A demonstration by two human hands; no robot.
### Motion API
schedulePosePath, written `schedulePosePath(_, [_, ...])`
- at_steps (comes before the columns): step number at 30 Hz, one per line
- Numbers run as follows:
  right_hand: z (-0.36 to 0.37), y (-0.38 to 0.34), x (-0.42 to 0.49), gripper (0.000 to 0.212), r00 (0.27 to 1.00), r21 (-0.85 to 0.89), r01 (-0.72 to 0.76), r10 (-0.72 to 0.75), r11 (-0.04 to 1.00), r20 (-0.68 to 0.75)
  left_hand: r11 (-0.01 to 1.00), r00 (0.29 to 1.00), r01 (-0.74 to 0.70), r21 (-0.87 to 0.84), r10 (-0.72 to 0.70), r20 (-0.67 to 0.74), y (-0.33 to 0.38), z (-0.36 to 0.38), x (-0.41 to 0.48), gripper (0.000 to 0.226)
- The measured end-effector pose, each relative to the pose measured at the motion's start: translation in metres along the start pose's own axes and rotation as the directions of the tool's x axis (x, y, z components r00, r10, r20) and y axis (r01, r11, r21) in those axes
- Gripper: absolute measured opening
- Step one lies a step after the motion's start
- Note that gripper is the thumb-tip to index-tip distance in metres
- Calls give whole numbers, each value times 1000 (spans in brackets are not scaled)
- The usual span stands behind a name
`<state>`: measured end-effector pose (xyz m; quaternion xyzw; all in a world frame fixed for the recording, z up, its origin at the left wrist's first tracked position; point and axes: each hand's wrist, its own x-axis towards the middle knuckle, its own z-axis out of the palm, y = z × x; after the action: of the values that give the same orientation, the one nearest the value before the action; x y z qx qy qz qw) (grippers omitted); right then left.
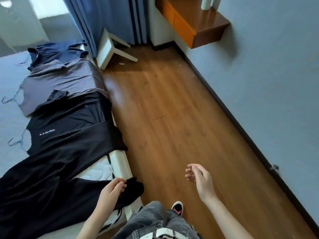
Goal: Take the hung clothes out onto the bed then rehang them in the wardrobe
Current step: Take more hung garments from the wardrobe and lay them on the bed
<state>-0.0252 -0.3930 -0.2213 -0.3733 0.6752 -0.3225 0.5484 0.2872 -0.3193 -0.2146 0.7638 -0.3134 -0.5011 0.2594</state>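
Several garments lie in a row along the bed's [10,118] right edge, each on a thin blue wire hanger: a navy shirt [57,52] farthest, then a grey T-shirt [58,81], a black T-shirt [69,128] with white lettering, and nearest a black garment [43,192] draped over the mattress side. My left hand [113,188] hovers with loosely curled fingers at the hem of that nearest black garment, holding nothing. My right hand [198,176] is open in the air over the wooden floor. The wardrobe is out of view.
A white stool [112,49] lies tipped over by the blue curtain [107,21] at the bed's far corner. An orange-brown wall shelf [195,23] juts from the blue wall on the right. Wooden floor [172,118] runs between bed and wall.
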Motion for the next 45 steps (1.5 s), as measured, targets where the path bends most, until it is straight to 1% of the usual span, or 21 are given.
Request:
schedulePosePath(3, [5,-30,52,27,997,-20,13,-11,1000,83,997,992,62,-52,-67,-111,3,5,6,24])
schedulePosePath(6, [16,-61,110,27,990,-39,13,-8,999,143,979,965,138,-152,-168,-200,4,15,24,23])
schedulePosePath(9, [29,-92,174,26,984,-54,12,-2,998,179,948,936,185,-261,-251,-249,14,27,67,24])
schedulePosePath(12, [39,-130,241,26,984,-61,7,4,998,180,921,927,188,-340,-281,-249,54,35,132,24])
schedulePosePath(14, [43,-164,281,26,985,-98,11,6,995,174,924,933,159,-348,-256,-254,97,35,182,24])
schedulePosePath(16, [47,-199,319,26,984,-114,22,-1,993,176,935,948,107,-339,-199,-250,147,30,229,24])
schedulePosePath(20, [56,-264,392,24,980,-166,54,-20,985,197,967,973,8,-256,-67,-222,250,14,311,22])
schedulePosePath(22, [64,-289,432,24,974,-207,84,-36,975,226,970,972,-28,-241,-30,-233,291,6,352,21])
schedulePosePath(25, [88,-325,504,24,964,-220,74,-13,973,266,963,957,-41,-268,-40,-288,336,-6,414,22])
schedulePosePath(28, [132,-371,586,26,936,-189,77,-6,979,351,946,923,-35,-321,-93,-373,368,-15,472,24])
schedulePosePath(30, [172,-409,637,26,894,-217,125,-15,968,448,916,878,-17,-401,-178,-444,384,-23,496,24])
schedulePosePath(32, [218,-447,675,27,835,-253,177,-9,951,551,871,810,0,-492,-288,-511,396,-33,509,27])
schedulePosePath(35, [301,-500,716,27,695,-298,317,-6,900,719,786,697,-9,-618,-438,-567,412,-49,515,31])
schedulePosePath(37, [358,-527,730,28,577,-307,426,6,851,817,721,597,-27,-692,-544,-590,411,-55,516,29])
schedulePosePath(39, [399,-543,731,26,492,-290,483,18,826,870,679,523,-20,-734,-619,-586,407,-54,513,28])
schedulePosePath(42, [475,-550,727,26,363,-276,539,76,796,929,562,390,-25,-826,-756,-526,392,-50,517,31])
schedulePosePath(44, [526,-545,722,26,304,-286,578,124,764,945,483,319,-57,-874,-821,-474,380,-53,523,34])
schedulePosePath(45, [550,-540,718,26,287,-296,592,147,750,947,451,290,-73,-890,-844,-451,371,-58,526,35])
